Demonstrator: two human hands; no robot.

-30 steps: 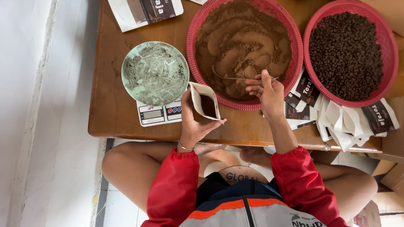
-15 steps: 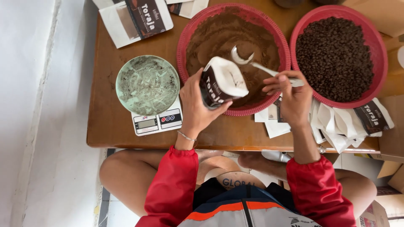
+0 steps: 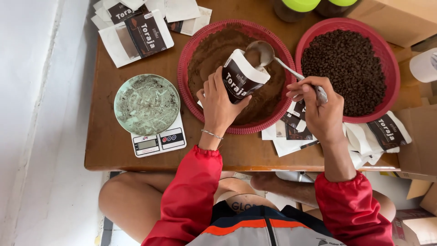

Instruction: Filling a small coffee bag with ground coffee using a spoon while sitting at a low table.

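Gripping a black-and-white pouch [image 3: 241, 78], the left hand [image 3: 219, 105] tilts it over the red basket [image 3: 191, 48] of brown powder. The right hand [image 3: 318, 109] is closed on a metal spoon [image 3: 266, 53], whose bowl sits at the pouch's open mouth. Right of this, a second red basket [image 3: 393, 73] holds dark beans. A scale [image 3: 157, 140] with a green dish [image 3: 146, 104] stands left on the desk [image 3: 109, 146].

Red gathered sleeves [image 3: 191, 196], silver bracelet [image 3: 212, 134]
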